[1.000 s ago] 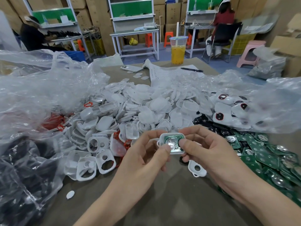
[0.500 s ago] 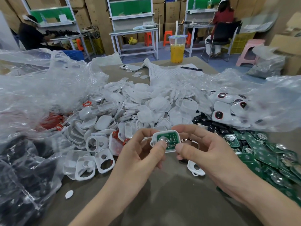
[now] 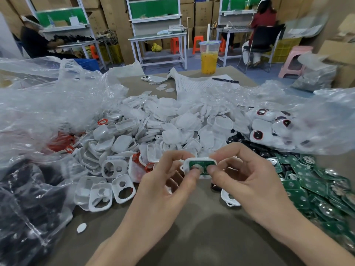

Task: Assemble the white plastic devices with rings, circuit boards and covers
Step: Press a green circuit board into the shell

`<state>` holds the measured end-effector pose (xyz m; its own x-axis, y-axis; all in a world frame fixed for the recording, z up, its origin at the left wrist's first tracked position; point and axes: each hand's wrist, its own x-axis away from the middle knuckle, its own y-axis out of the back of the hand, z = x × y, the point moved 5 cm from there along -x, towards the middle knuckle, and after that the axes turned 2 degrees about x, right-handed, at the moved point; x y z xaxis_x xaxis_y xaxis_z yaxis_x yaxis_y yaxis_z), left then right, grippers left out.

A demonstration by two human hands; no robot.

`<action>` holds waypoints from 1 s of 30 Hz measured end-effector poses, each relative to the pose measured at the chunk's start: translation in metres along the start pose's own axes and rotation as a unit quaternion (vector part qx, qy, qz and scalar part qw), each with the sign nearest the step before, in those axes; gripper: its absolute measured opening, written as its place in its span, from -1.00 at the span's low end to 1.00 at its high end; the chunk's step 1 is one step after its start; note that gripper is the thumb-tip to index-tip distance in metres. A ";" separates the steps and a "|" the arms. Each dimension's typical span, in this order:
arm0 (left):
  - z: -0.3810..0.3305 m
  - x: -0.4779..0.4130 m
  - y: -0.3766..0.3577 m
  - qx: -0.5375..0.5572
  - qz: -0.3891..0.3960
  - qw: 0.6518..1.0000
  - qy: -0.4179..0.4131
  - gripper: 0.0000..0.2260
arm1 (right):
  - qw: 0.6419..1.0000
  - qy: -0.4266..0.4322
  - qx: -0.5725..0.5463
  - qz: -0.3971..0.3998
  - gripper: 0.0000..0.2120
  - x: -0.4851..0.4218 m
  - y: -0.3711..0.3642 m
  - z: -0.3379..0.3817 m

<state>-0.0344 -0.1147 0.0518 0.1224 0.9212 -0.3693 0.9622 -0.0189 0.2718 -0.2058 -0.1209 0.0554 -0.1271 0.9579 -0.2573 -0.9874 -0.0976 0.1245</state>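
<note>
Both hands hold one white plastic device shell (image 3: pixel 199 167) above the brown table; a green circuit board with a round metal disc sits inside it. My left hand (image 3: pixel 169 185) pinches the shell, its thumb pressing on the disc. My right hand (image 3: pixel 247 181) pinches the shell's right end. A big heap of white shells and covers (image 3: pixel 157 129) lies behind the hands. Green circuit boards (image 3: pixel 315 187) are piled at the right. Red rings (image 3: pixel 63 143) show at the left under plastic. A loose white shell (image 3: pixel 229 198) lies under my right hand.
Crumpled clear plastic bags (image 3: pixel 48 104) flank the table left and right; the right one holds finished devices (image 3: pixel 269 125). A black-filled bag (image 3: pixel 28 204) lies front left. Further back stand a drink cup (image 3: pixel 209 56), phone (image 3: pixel 153 79), paper and pen (image 3: pixel 225 80). People sit at benches beyond.
The device has tilted and shifted slightly left in my hands, and my left thumb has slid onto the metal disc. Both hands keep their hold.
</note>
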 end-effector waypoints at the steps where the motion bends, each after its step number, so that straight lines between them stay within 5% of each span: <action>1: 0.001 0.000 0.000 0.003 0.003 1.000 0.004 -0.79 | 1.000 -0.003 -0.001 -0.004 -0.88 0.000 0.000 0.000; 13: 0.007 0.000 -0.007 0.115 0.041 0.991 0.052 -0.89 | 0.993 -0.087 -0.071 0.026 -0.81 -0.006 -0.001 -0.010; 25: 0.005 -0.001 -0.008 0.107 0.028 0.992 0.066 -0.83 | 0.992 -0.073 -0.090 0.048 -0.88 -0.007 -0.005 -0.007; 30: 0.006 -0.005 -0.005 0.144 0.011 0.986 0.077 -0.92 | 0.991 -0.059 -0.072 0.093 -0.72 -0.004 -0.005 -0.008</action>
<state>-0.0386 -0.1212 0.0472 0.1261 0.9673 -0.2202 0.9917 -0.1282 0.0052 -0.2013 -0.1262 0.0478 -0.3056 0.9436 -0.1276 -0.9519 -0.3057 0.0196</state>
